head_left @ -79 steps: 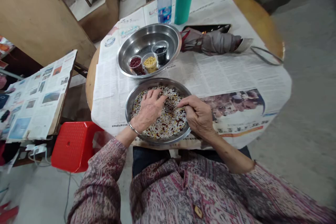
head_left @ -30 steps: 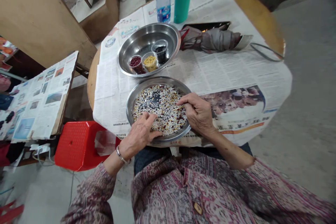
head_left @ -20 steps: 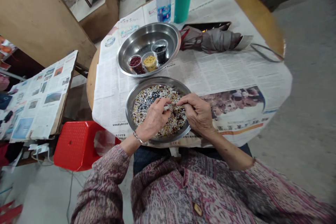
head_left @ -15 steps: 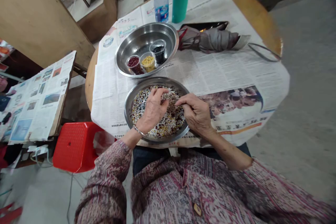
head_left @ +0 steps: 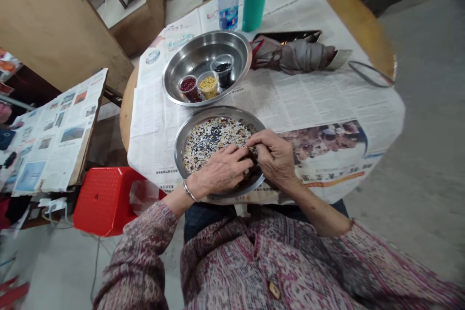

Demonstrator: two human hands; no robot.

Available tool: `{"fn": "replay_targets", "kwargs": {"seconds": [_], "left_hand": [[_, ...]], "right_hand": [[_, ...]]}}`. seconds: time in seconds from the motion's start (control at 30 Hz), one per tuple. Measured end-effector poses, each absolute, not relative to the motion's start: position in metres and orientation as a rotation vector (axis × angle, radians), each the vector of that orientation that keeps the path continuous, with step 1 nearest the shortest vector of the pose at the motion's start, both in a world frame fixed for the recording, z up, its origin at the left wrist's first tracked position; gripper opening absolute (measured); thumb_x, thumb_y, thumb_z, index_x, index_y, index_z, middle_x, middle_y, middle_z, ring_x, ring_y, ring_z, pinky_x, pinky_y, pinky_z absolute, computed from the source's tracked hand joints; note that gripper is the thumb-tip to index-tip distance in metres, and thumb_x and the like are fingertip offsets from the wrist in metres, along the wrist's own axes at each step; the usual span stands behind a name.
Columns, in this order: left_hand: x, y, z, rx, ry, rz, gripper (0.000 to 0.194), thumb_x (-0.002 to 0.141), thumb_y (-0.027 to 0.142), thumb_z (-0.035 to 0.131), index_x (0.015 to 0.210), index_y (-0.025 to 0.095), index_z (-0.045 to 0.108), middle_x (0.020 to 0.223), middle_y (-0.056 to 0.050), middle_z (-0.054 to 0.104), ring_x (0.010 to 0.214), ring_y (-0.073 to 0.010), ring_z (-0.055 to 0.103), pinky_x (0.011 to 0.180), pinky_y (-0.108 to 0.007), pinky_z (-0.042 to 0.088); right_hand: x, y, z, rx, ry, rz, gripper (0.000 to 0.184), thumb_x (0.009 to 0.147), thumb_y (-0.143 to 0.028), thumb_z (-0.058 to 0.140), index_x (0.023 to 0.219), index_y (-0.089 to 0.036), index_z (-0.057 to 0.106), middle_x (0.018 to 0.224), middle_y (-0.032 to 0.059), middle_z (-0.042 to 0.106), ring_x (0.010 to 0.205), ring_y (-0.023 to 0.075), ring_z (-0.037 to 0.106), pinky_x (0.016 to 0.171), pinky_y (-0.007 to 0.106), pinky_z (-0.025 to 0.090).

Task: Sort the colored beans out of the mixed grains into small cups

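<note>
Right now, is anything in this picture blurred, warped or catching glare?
In the head view, the wide lens warps the patterned sleeve at the bottom, the grey floor at right goes soft, the steel bowl shows dull glare, while the left hand, right hand and mixed grains stay fairly sharp.

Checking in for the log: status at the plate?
Left hand and right hand meeting in the mixed grains. Steel plate beneath. Steel bowl just beyond.

Round wooden table (head_left: 363,14) under newspaper (head_left: 327,101) (rim showing); steel basins (head_left: 203,53), folded umbrella (head_left: 301,56).
</note>
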State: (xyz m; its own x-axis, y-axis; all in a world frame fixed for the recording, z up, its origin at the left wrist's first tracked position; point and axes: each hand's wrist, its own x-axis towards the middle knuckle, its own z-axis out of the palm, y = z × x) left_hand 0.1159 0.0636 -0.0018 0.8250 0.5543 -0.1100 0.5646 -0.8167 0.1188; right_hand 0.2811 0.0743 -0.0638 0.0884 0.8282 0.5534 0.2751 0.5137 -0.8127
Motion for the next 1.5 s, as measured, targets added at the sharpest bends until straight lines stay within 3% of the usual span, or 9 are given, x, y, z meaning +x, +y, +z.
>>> {"fn": "replay_targets", "kwargs": {"seconds": [0.3, 0.43, 0.57, 0.63, 0.83, 1.13, 1.27, 1.37, 1.5], "left_hand": [[0.092, 0.09, -0.004, 2.76, 1.388, 0.018, 0.025, 0.099, 0.005, 0.04, 0.107, 0.016, 0.06, 0.114, -0.009, 0.059, 0.109, -0.0208, 0.054, 0.093, -0.034, 0.054], [0.081, 0.095, 0.0, 2.647, 1.568, 0.224, 0.018, 0.099, 0.019, 0.052, 0.115, 0.019, 0.06, 0.127, -0.008, 0.057, 0.118, -0.0229, 0.053, 0.101, -0.039, 0.052], [0.095, 0.095, -0.001, 2.645, 1.447, 0.113, 0.068, 0.082, 0.047, 0.077, 0.139, 0.021, 0.048, 0.147, -0.012, 0.045, 0.134, -0.0336, 0.043, 0.111, -0.052, 0.044], [0.108, 0.095, -0.004, 2.66, 1.344, 0.063, 0.076, 0.079, 0.046, 0.079, 0.142, 0.02, 0.046, 0.15, -0.014, 0.042, 0.136, -0.0346, 0.04, 0.114, -0.052, 0.04], [0.127, 0.095, -0.011, 2.603, 1.141, 0.009, 0.019, 0.091, 0.015, 0.055, 0.109, 0.017, 0.059, 0.113, -0.008, 0.059, 0.11, -0.0226, 0.056, 0.101, -0.039, 0.051], [0.064, 0.06, 0.011, 2.547, 1.312, 0.005, 0.02, 0.091, 0.005, 0.05, 0.098, 0.02, 0.06, 0.103, -0.004, 0.061, 0.102, -0.0187, 0.059, 0.096, -0.034, 0.052], [0.049, 0.046, 0.017, 2.494, 1.493, 0.015, 0.007, 0.094, 0.02, 0.061, 0.101, 0.02, 0.058, 0.109, -0.005, 0.058, 0.105, -0.0214, 0.058, 0.096, -0.039, 0.053], [0.054, 0.038, 0.02, 2.418, 1.447, -0.102, 0.024, 0.09, 0.027, 0.071, 0.106, 0.02, 0.056, 0.111, -0.005, 0.056, 0.103, -0.0221, 0.06, 0.092, -0.04, 0.056], [0.079, 0.037, 0.02, 2.413, 1.274, -0.154, 0.034, 0.094, 0.021, 0.065, 0.124, 0.022, 0.051, 0.117, -0.005, 0.055, 0.101, -0.0187, 0.061, 0.09, -0.035, 0.056]], "right_hand": [[0.281, 0.075, -0.063, -0.996, -1.47, 0.543, 0.027, 0.085, -0.005, 0.049, 0.076, -0.024, 0.067, 0.073, -0.0013, 0.067, 0.073, 0.0161, 0.063, 0.07, 0.031, 0.049], [0.281, 0.075, -0.063, -0.997, -1.47, 0.55, 0.027, 0.084, -0.005, 0.049, 0.076, -0.024, 0.067, 0.074, -0.0012, 0.067, 0.073, 0.0162, 0.063, 0.07, 0.032, 0.049], [0.281, 0.075, -0.062, -1.004, -1.47, 0.548, 0.027, 0.084, -0.007, 0.049, 0.075, -0.025, 0.067, 0.074, -0.0008, 0.067, 0.073, 0.0168, 0.063, 0.071, 0.032, 0.05], [0.28, 0.075, -0.062, -1.009, -1.459, 0.555, 0.026, 0.084, -0.007, 0.049, 0.075, -0.024, 0.066, 0.074, -0.0006, 0.067, 0.073, 0.017, 0.063, 0.072, 0.033, 0.05], [0.28, 0.074, -0.061, -1.019, -1.428, 0.575, 0.025, 0.082, -0.008, 0.048, 0.072, -0.024, 0.064, 0.071, -0.0011, 0.064, 0.07, 0.0162, 0.06, 0.069, 0.032, 0.049], [0.279, 0.076, -0.06, -1.036, -1.428, 0.593, 0.024, 0.081, -0.009, 0.049, 0.07, -0.025, 0.064, 0.07, -0.0008, 0.066, 0.07, 0.0173, 0.063, 0.07, 0.034, 0.05], [0.279, 0.076, -0.059, -1.033, -1.424, 0.596, 0.024, 0.08, -0.009, 0.05, 0.07, -0.025, 0.065, 0.07, -0.001, 0.067, 0.07, 0.0172, 0.063, 0.071, 0.034, 0.051], [0.28, 0.075, -0.059, -1.028, -1.438, 0.596, 0.024, 0.081, -0.009, 0.05, 0.071, -0.025, 0.065, 0.072, -0.0007, 0.067, 0.072, 0.0174, 0.063, 0.072, 0.034, 0.051], [0.28, 0.075, -0.06, -1.013, -1.441, 0.57, 0.025, 0.082, -0.008, 0.049, 0.072, -0.024, 0.064, 0.073, -0.0008, 0.067, 0.072, 0.017, 0.063, 0.071, 0.033, 0.05]]}}
